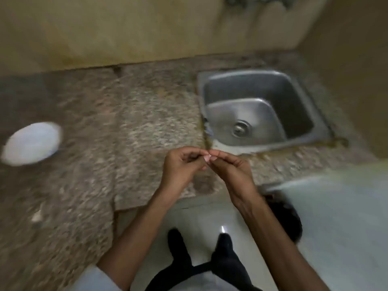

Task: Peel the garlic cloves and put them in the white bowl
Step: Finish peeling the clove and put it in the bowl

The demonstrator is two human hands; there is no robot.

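My left hand and my right hand meet fingertip to fingertip over the counter's front edge, just left of the sink. Between the thumbs and forefingers they pinch a small pale garlic clove, mostly hidden by the fingers. The white bowl stands on the speckled counter at the far left, well away from both hands. The frame is blurred, so the bowl's contents cannot be made out.
A steel sink is set into the granite counter to the right. A pale scrap lies on the counter at the lower left. A dark round bin stands on the floor under my right arm.
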